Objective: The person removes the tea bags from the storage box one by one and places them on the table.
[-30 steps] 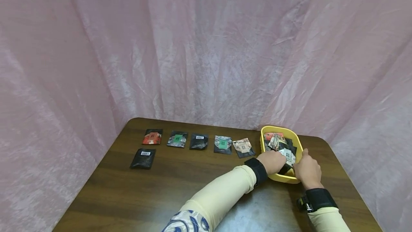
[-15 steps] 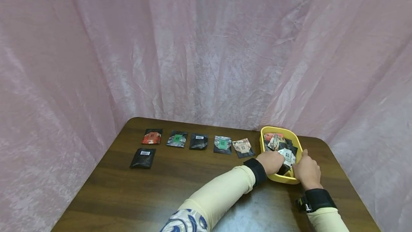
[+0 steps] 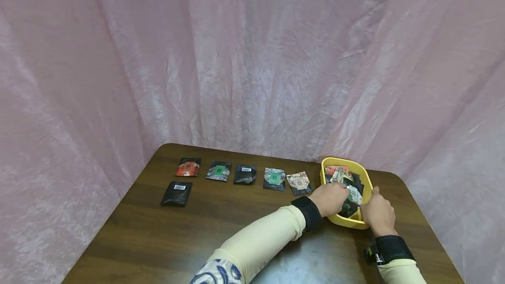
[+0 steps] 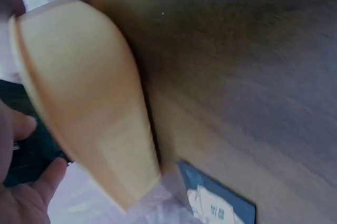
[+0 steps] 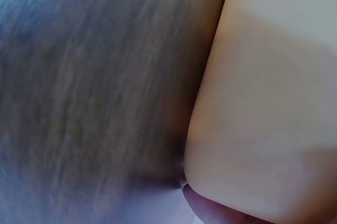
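A yellow plastic basket stands at the right back of the table, holding several small printed packets. My left hand reaches over its left rim. The left wrist view shows the thumb and a finger on a dark green packet, beside the basket wall. A white-labelled packet lies beyond those fingers. My right hand grips the basket's right front rim, with the index finger along the edge. Basket wall fills much of the right wrist view.
Along the back runs a row of flat packets: red, green-labelled, black with a barcode, another green-labelled one, and beige. A black packet lies in front at left. A pink curtain hangs behind the table.
My left hand has drawn back slightly toward the left rim, and a dark packet now shows more beside its fingers. The right hand keeps its grip on the basket. The head view has shifted a little.
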